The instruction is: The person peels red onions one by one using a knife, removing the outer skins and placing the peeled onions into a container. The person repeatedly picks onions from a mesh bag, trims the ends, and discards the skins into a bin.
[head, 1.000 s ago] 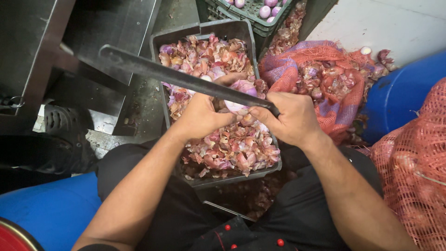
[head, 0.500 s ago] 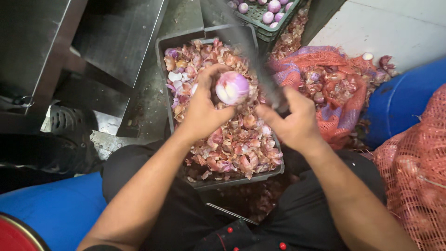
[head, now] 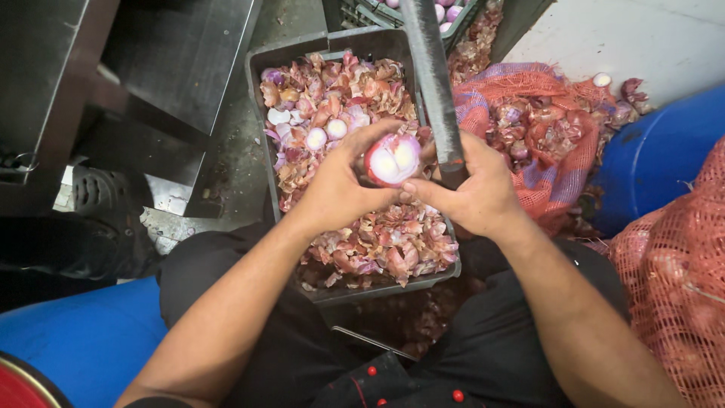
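Far left: dark metal counter (head: 91,68) structure, steel panels, angled. Below it a black shoe (head: 94,193) on the wet floor. Near left corner: blue barrel (head: 83,340), with a red round edge at the very bottom corner.

Centre-left: grey plastic crate (head: 260,91) sits between the person's knees, full of reddish-purple onion skins (head: 377,242). A few peeled onion pieces (head: 326,134) lie on the skins in the far-left part of the crate.

Left hand (head: 336,185) is over the crate middle, fingers curled around the onion (head: 393,159), cupping it from the left and underneath. Onion is half peeled: white cut face up, purple skin at the rim. It sits between both hands, just above the skins.

Right hand (head: 472,189) is just right of the onion, thumb tip touching its near side. Its fingers are wrapped round the handle of a long dark knife (head: 434,83). The blade runs away from the hand toward the far edge, across the crate's right rim, and is motion-blurred.

Far centre: green crate (head: 472,11) with peeled pale onions, mostly cut off by the frame.

Right of the crate: red mesh sack (head: 544,128), slack, holding skins and a few onions, on the pale floor. Further right: second blue barrel (head: 664,155). Near right: another red mesh sack (head: 680,279), full of onions, against the person's right arm.
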